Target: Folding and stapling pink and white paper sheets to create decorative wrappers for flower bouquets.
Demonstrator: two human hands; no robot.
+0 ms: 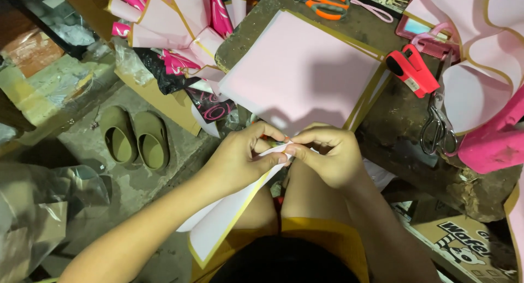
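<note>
Both hands meet over the person's lap, each grip pinched narrow on the same sheet of pink wrapping paper (229, 217). The left hand (243, 157) clamps the paper's upper edge between thumb and fingers; the right hand (327, 154) pinches the same edge just beside it, fingertips touching the left's. A small object sits between the fingertips, too small to tell what it is. The gold-edged sheet hangs down from the hands across the person's left knee toward the floor.

Just beyond the hands, a stack of pink sheets (300, 70) with gold borders lies flat on the worn, dark table (398, 119). To its right rests a red stapler (412, 70), and nearer the table's front edge a pair of metal scissors (436, 127). Orange-handled scissors (325, 4) lie at the far edge. More curled pink sheets (486, 53) pile up on the right, beside a bright pink object (494, 141) that is partly out of frame.

To the left, finished pink-and-black paper wraps (180, 48) lean in a heap beside the table. On the concrete floor, well apart from the hands, stands a pair of olive slippers (134, 138). Crumpled clear plastic (38, 206) lies at the lower left, and a printed cardboard box (464, 245) sits at the lower right.
</note>
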